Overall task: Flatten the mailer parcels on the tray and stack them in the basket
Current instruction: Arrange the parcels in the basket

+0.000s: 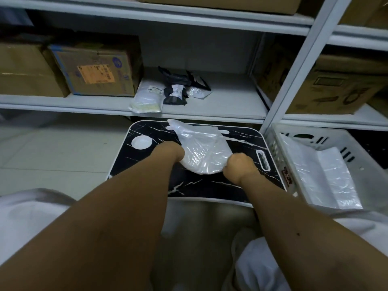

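Note:
A white plastic mailer parcel (201,148) lies crumpled on the black marbled tray (210,185) in front of me. My left hand (172,153) grips the parcel's left edge, its fingers tucked out of sight under the plastic. My right hand (239,164) is curled into a fist on the parcel's right near corner and holds it. To the right stands the white slotted basket (279,152), with white mailers (323,177) lying flat inside it.
On the shelf (231,101) behind the tray lie a white parcel (148,99) and black mailers (178,89). Cardboard boxes (96,68) fill the shelf left and right. A white shelf post (294,66) rises between the tray and the basket.

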Available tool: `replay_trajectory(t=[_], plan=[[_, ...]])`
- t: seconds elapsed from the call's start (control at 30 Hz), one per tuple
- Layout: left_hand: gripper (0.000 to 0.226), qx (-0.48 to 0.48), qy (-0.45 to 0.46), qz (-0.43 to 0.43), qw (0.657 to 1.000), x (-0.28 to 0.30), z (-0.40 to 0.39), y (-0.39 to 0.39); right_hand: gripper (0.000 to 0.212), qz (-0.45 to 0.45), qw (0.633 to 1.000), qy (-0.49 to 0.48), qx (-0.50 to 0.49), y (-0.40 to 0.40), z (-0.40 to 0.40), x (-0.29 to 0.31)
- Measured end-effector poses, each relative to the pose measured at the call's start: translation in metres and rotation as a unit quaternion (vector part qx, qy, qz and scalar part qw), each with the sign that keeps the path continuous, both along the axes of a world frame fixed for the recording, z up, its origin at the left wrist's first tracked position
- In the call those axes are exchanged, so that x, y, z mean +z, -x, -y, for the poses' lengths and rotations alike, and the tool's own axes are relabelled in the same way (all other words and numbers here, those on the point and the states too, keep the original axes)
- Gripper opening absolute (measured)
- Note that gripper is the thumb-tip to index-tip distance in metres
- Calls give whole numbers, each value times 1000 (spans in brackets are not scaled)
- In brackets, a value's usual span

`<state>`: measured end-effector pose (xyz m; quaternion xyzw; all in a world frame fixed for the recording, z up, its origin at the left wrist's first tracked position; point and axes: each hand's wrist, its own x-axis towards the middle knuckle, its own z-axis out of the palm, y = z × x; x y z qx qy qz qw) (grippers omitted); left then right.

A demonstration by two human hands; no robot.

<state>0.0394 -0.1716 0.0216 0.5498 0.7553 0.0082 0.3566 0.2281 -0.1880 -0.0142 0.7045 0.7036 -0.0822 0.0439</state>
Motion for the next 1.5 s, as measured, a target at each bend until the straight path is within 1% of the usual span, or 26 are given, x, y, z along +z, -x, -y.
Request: replay_trajectory(t=[0.07,0.13,0.17,0.23,0.3,0.37,0.43,0.47,0.5,0.57,0.6,0.63,0.7,0.73,0.8,0.87,0.93,1.0,1.07,1.13,1.23,1.27,1.3,1.37,1.43,1.5], plan=[[31,-5,-23,-30,999,-10,-3,0,34,25,998,45,-21,-9,0,-8],[34,16,-48,-14,999,-19,-13,-5,47,63,993,91,-30,-17,-2,-17],[37,34,-58,11,998,-25,-18,-9,50,76,992,96,-35,-19,-4,-20],[48,60,-66,76,993,-30,-22,-16,46,54,996,42,-62,-15,-10,-23],[56,31,-75,124,989,-34,-25,-26,41,-90,986,-30,-137,-1,-18,-24],[42,-49,-62,123,989,-40,-31,-35,62,-259,943,-30,-205,21,-29,-25],[26,-117,2,127,985,-45,-32,-41,87,-345,906,10,-243,40,-38,-27],[20,-139,61,139,979,-47,-32,-41,90,-365,894,21,-258,45,-42,-29],[17,-156,131,141,969,-49,-32,-41,87,-362,893,30,-266,48,-46,-32],[17,-186,243,106,946,-53,-31,-34,67,-285,933,42,-218,48,-50,-38],[17,-186,251,78,947,-55,-33,-29,54,-214,960,42,-173,46,-50,-40],[16,-170,218,45,960,-53,-35,-24,44,-144,981,34,-128,44,-49,-42],[18,-89,44,-27,995,-48,-39,-14,37,-28,999,6,-43,39,-43,-42],[23,-40,-62,-62,995,-46,-42,-9,36,15,1000,-14,-5,35,-40,-42],[27,3,-232,-122,965,-42,-43,-3,35,80,994,-46,53,25,-34,-44],[26,-27,-360,-164,918,-38,-42,-2,33,111,988,-33,99,15,-29,-48],[26,-63,-411,-185,891,-43,-47,-3,35,103,986,2,132,6,-25,-48],[30,-93,-364,-170,911,-47,-56,-5,44,41,995,-15,87,3,-26,-39],[38,-110,-282,-124,945,-59,-66,-8,57,-99,991,-75,-40,3,-33,-27],[44,-135,-205,-66,967,-73,-71,-16,61,-206,957,-110,-171,7,-44,-21],[46,-150,-108,-44,982,-92,-76,-20,37,-191,948,-100,-232,15,-65,-28],[48,-157,-105,-50,981,-94,-78,-20,33,-198,948,-81,-237,19,-69,-32],[51,-157,-108,-60,980,-96,-79,-21,38,-212,949,-53,-228,23,-73,-38],[56,-142,-120,-85,979,-97,-83,-22,50,-224,961,8,-159,30,-77,-49],[51,-120,-166,-100,974,-98,-82,-23,58,-184,978,66,-70,36,-75,-63],[50,-115,-172,-60,977,-101,-73,-26,62,-132,986,103,-23,35,-67,-75]])
